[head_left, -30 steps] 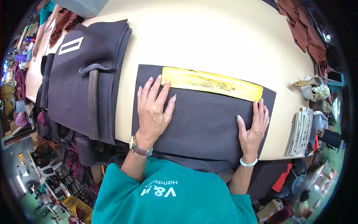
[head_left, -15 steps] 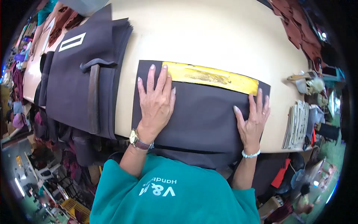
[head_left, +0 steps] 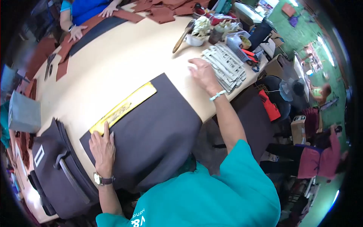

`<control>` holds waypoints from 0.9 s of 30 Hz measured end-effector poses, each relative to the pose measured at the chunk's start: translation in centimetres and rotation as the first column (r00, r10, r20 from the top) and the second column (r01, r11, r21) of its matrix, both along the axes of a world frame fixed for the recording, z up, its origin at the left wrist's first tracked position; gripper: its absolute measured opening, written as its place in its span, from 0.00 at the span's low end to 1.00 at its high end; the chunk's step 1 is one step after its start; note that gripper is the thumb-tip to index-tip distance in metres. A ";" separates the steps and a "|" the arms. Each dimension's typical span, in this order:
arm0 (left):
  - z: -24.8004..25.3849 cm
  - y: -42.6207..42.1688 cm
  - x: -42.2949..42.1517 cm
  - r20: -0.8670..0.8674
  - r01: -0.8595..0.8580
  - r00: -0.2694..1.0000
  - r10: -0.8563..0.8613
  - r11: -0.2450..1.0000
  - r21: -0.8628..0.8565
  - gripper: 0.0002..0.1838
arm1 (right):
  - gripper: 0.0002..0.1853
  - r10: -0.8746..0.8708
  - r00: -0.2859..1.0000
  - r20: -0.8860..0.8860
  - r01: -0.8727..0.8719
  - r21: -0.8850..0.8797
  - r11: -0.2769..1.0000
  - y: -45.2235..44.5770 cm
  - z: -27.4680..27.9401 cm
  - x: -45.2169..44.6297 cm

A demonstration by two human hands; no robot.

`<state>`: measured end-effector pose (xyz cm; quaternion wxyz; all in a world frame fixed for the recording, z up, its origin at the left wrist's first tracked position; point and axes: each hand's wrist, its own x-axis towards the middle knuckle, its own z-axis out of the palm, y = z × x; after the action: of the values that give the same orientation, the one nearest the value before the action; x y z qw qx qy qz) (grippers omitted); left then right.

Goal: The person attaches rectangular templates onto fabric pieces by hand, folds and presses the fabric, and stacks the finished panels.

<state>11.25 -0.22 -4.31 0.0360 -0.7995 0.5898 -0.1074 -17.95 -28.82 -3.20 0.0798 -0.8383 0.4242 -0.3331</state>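
A yellow strip with dark smears (head_left: 124, 106) lies along the far edge of a dark sheet (head_left: 155, 125), possibly leather, on the table. With fingers stretched flat, my left hand (head_left: 103, 149) presses on the near-left end of the strip. My right hand (head_left: 204, 75) is off the sheet, reaching over the table at the right with its fingers extended and nothing seen in them. Closest to it are a pile of pale slatted pieces (head_left: 227, 66) and a wooden-handled brush (head_left: 182, 39) beside a white bowl (head_left: 195, 40).
At the left, a hammer (head_left: 72, 181) and a pale rectangular frame (head_left: 39, 155) rest on a stack of dark sheets (head_left: 49, 189). A grey box (head_left: 24, 111) stands behind. Across the table, a co-worker's hands (head_left: 77, 33) touch reddish-brown pieces (head_left: 66, 49). A basket (head_left: 236, 45) holds supplies.
My right hand has left the strip's right end and moved out towards the brush and bowl. My left hand stays on the strip. The view has turned to the right.
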 end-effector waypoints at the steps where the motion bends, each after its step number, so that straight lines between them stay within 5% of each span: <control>1: -0.1 0.1 0.0 0.001 0.007 1.000 -0.007 1.000 -0.013 0.24 | 0.10 -0.139 0.990 -0.025 0.138 -0.023 0.990 -1.3 0.0 -2.1; 6: -0.2 0.1 -0.2 -0.006 -0.013 1.000 0.013 1.000 -0.022 0.25 | 0.09 -0.464 0.882 -0.081 0.468 0.041 0.883 -4.2 1.6 -10.4; 13: 0.0 0.0 -0.9 -0.026 -0.063 0.998 0.063 0.998 0.000 0.26 | 0.10 -0.513 0.852 -0.102 0.523 0.146 0.840 -4.4 2.7 -17.1; 17: 0.2 -0.1 -1.0 -0.040 -0.085 0.995 0.087 0.996 0.032 0.26 | 0.13 -0.411 0.911 -0.047 0.412 0.190 0.891 -1.2 1.6 -17.4; 20: 0.3 -0.1 -1.0 -0.038 -0.082 0.996 0.083 0.996 0.042 0.26 | 0.15 -0.348 0.934 -0.080 0.342 -0.079 0.936 0.8 1.2 -15.5; 27: 0.5 -0.2 -1.1 -0.032 -0.074 0.997 0.076 0.997 0.035 0.25 | 0.17 -0.295 0.955 -0.022 0.292 0.239 0.926 0.2 0.8 -16.1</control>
<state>10.19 -0.38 -3.82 0.0436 -0.8221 0.5617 -0.0827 -34.06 -28.66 -2.44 0.1326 -0.7472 0.5812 -0.2938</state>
